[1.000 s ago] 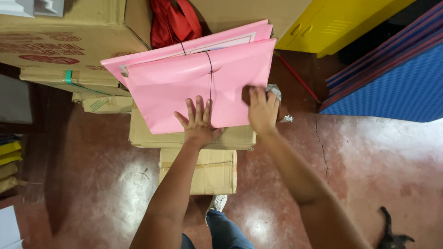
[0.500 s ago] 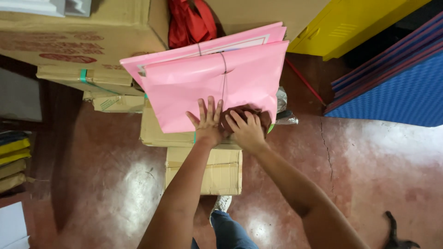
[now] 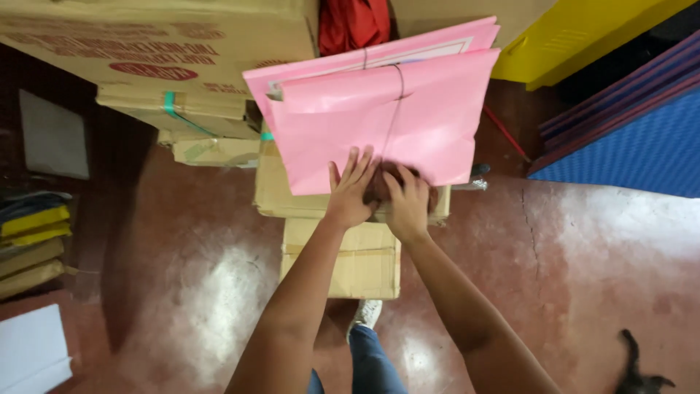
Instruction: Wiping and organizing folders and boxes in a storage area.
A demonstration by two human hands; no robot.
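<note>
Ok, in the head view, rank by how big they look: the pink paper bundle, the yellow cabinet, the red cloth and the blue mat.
1. Pink paper bundle
2. Blue mat, though cropped by the frame
3. Yellow cabinet, also cropped, so unsure
4. Red cloth, mostly hidden

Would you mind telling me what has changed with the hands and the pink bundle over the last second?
The right hand slid leftward along the near edge of the tied pink paper bundle until it met the left hand; both now press there side by side. The left hand stayed flat on the bundle. The bundle still rests on the stacked cardboard boxes, its black string still around it.
</note>
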